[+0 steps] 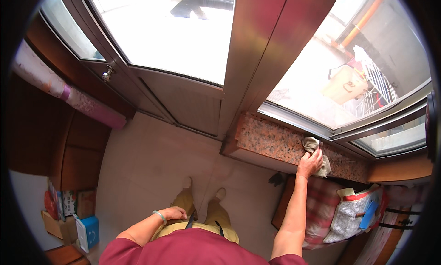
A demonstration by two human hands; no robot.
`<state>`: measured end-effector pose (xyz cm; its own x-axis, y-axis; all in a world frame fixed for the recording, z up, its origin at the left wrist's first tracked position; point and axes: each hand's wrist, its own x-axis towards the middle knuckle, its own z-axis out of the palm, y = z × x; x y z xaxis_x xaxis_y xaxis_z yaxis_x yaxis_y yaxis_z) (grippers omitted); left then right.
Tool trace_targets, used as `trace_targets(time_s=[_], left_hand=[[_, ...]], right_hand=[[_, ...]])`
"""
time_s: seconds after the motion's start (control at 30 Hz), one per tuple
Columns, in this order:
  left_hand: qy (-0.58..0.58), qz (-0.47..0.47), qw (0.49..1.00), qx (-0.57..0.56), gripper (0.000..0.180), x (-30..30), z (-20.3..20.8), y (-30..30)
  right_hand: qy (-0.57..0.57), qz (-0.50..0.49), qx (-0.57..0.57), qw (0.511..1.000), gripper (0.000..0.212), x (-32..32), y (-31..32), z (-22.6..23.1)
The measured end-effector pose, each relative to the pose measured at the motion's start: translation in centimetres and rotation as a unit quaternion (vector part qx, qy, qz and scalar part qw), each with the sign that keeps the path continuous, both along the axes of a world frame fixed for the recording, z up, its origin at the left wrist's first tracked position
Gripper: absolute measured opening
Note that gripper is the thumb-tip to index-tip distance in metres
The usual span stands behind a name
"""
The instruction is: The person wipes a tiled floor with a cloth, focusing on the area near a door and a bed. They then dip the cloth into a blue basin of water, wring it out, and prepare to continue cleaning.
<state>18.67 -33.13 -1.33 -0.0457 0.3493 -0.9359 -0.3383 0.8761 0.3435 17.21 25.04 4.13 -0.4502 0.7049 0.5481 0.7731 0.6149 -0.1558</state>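
My right hand [311,162] is stretched forward to the speckled granite windowsill [268,141]. Its fingers are closed on a crumpled pale cloth [311,144], which lies against the stone and hangs out on both sides of the hand. Close to my waist, my left hand [175,213] is held with curled fingers, and nothing shows in it. A pale green bangle [160,216] circles the left wrist. Just beyond the sill stands the metal-framed window [298,121]. The palm of each hand is hidden.
A glazed door [183,97] is ahead, beside a wide post. Below the sill at right is a plaid-covered seat [319,205] with folded fabrics [344,219]. Dark cabinets, a wrapped pink roll [92,104] and a blue box [88,232] line the left side.
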Motion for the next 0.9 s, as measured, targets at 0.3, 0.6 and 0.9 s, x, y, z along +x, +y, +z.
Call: trace_targets(time_s=[0.3,0.6,0.9], left_hand=[[-0.012,-0.26,0.964,0.043,0.014,-3.6,-4.7,-5.0],[-0.067,-0.322,0.939,0.1,0.021,-6.1,-10.1,-12.5],[-0.051,-0.254,0.963,0.078,0.022,-3.7,-12.1,-13.6]], right_hand=[[-0.008,-0.088,-0.008,0.996,0.047,-1.7,-3.7,-0.3],[0.044,0.054,0.023,0.997,0.046,-8.5,-15.5,0.1],[-0.054,-0.064,0.027,0.996,0.048,-10.9,-17.0,-0.4]])
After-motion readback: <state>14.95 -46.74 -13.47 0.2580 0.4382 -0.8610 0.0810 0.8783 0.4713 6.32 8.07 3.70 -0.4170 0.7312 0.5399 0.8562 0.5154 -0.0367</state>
